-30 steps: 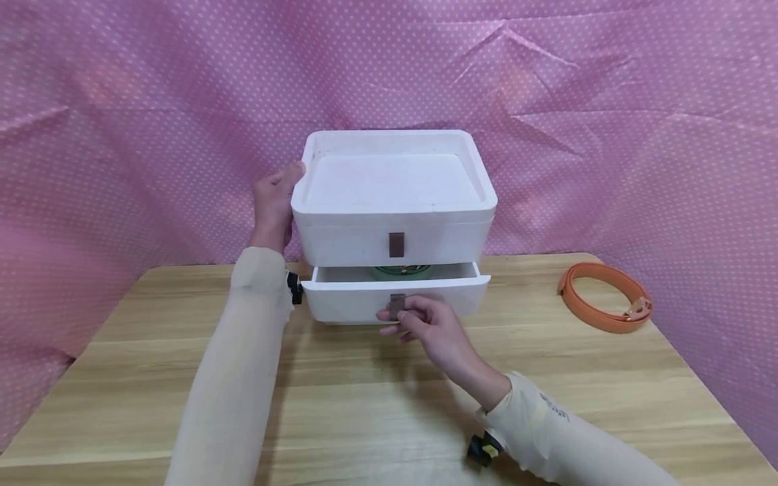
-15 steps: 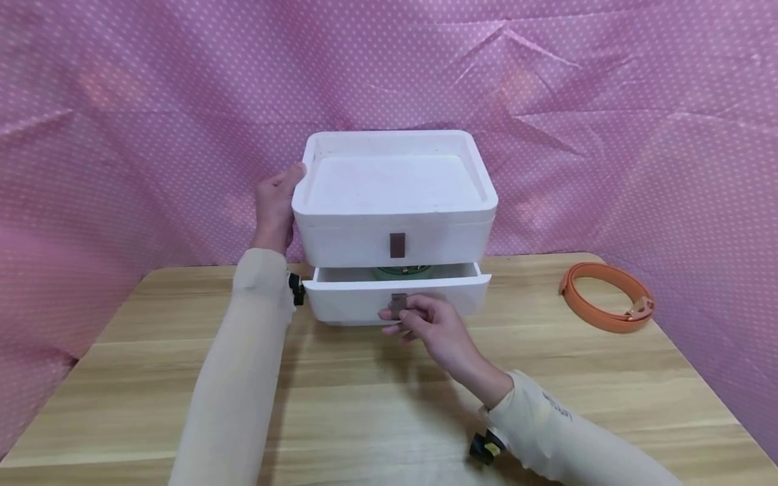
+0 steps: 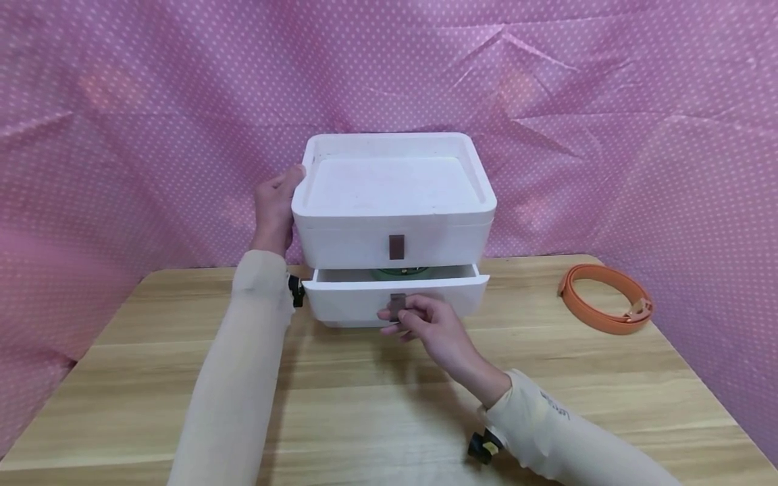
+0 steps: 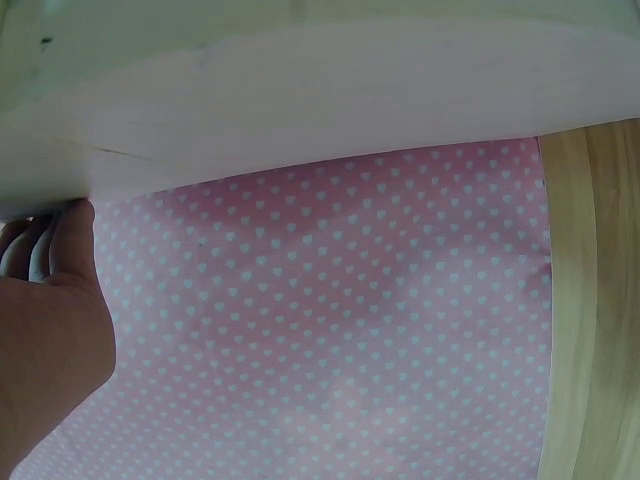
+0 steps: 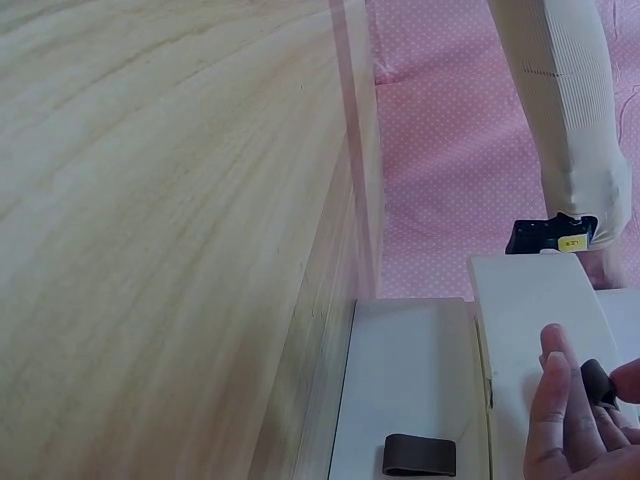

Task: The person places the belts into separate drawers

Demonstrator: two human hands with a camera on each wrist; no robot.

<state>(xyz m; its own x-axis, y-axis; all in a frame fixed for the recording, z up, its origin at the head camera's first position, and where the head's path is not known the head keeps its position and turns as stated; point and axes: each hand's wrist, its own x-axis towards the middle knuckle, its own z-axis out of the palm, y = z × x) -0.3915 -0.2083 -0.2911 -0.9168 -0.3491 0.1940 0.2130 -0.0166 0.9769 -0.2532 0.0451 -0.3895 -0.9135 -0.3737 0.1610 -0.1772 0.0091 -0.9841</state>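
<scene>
Your right hand [image 3: 439, 332] pinched the drawer tab [image 3: 397, 305]; your left hand [image 3: 273, 208], loosely extended, touched the box [image 3: 395, 183]. Level, braced movement suited best.

I have the left arm [image 3: 225, 385] reaching well forward from the bottom of the head view, slanting a little to the right, its pale sleeve [image 3: 260, 270] ending short of the wrist. Past it, the left grip [image 3: 273, 209] stands raised, thumb side turned inward; in my left wrist view its fingers [image 4: 73, 240] lie side by side. My right arm [image 3: 577, 432] enters from the lower right and slants forward and leftward, wrist bare, lettering on its sleeve. The right grip [image 3: 434, 329] sits lower and nearer the body than the left, its thumb in a pinch while other fingers extend past it.
</scene>
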